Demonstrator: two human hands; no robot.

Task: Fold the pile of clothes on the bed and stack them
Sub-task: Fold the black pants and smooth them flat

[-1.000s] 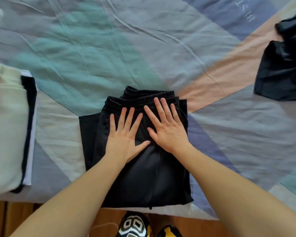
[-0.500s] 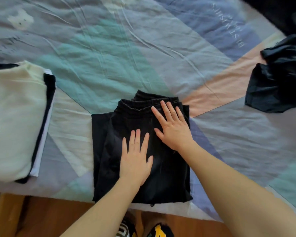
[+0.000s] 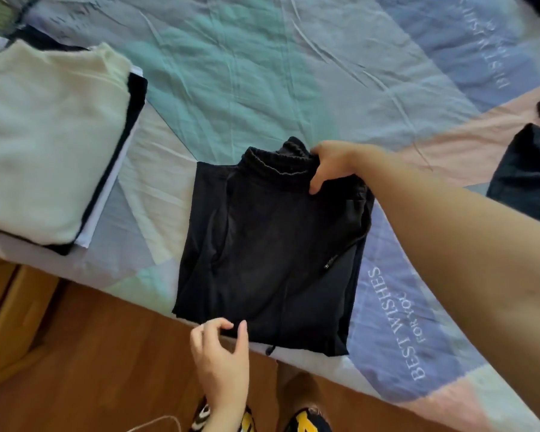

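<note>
Folded black drawstring trousers (image 3: 272,247) at bed-edge centre; right hand (image 3: 331,165) grips waistband at 1 o'clock, left hand (image 3: 220,353) pinches near hem at 6; lift both ends level toward folded cream-topped stack (image 3: 49,135) at 10 o'clock.

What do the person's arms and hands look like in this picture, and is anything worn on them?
Both are bare. The right hand and its long forearm show no sleeve, watch, ring or glove. The left hand is also uncovered down to the wrist, and its fingers carry no rings that can be seen. No markings show on either arm.
</note>
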